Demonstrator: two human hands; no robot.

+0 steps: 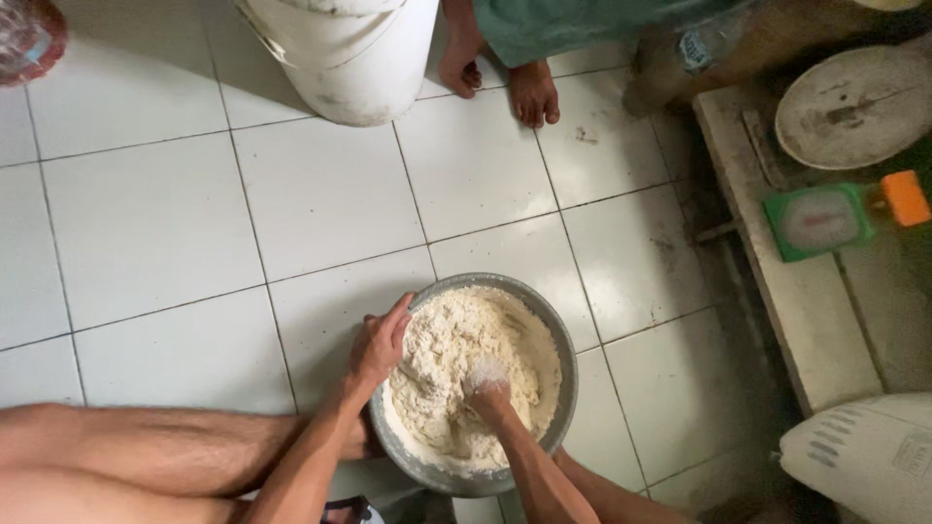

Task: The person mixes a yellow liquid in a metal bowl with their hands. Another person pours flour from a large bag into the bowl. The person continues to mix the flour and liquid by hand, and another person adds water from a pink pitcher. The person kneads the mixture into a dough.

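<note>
A round metal bowl [558, 335] full of pale, crumbly dough [456, 349] sits on the white tiled floor between my legs. My left hand [381, 342] grips the bowl's left rim, fingers curled over the edge. My right hand [488, 386] is pushed down into the dough, coated in flour, with the fingers buried and hidden.
A white bucket [354, 58] stands at the top, next to another person's bare feet [534, 92]. To the right, a low bench [815, 320] holds a round lid [854, 107] and a green scale [818, 219]. A white sack [864, 456] lies at the lower right.
</note>
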